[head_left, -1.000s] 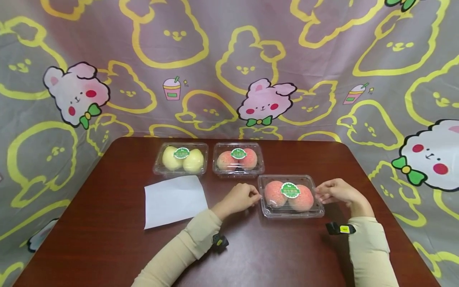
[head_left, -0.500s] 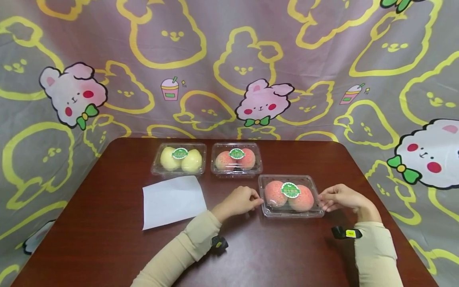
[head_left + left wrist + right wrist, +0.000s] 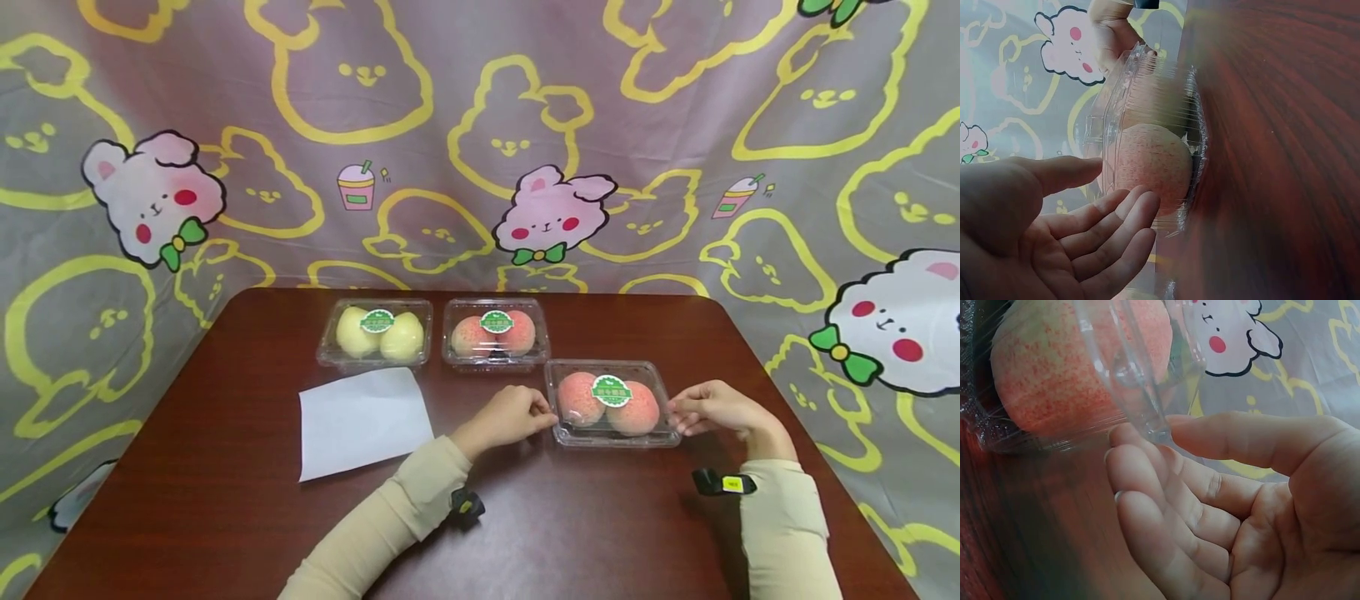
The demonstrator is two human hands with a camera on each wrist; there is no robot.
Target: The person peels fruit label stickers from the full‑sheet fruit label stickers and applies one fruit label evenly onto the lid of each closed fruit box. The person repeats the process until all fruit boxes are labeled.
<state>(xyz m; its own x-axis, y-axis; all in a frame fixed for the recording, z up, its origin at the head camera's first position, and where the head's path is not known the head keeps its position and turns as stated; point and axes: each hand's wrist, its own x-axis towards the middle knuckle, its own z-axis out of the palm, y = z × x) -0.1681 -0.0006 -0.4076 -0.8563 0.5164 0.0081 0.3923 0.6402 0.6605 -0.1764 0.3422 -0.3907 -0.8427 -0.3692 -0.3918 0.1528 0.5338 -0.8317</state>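
A clear plastic fruit box (image 3: 615,435) with a green and white label sits on the table's right half, and two pinkish peaches (image 3: 632,408) show through it. At its left end is my left hand (image 3: 510,418), pinching the rim with the thumb above and the fingers below; in the left wrist view the hand (image 3: 1079,231) is at the ribbed end wall. My right hand (image 3: 716,410) pinches the opposite end. The right wrist view shows that hand's thumb (image 3: 1235,437) on the rim, fingers curled beneath it.
Toward the back stand a box of yellow fruit (image 3: 375,360) and another box of peaches (image 3: 495,362). A white sheet of paper (image 3: 363,425) lies left of my left forearm. A patterned cloth (image 3: 420,108) hangs behind the brown table (image 3: 187,475).
The peach box between my hands has shifted slightly back and to the right. My left hand has moved right with it; the other boxes and the paper have stayed put.
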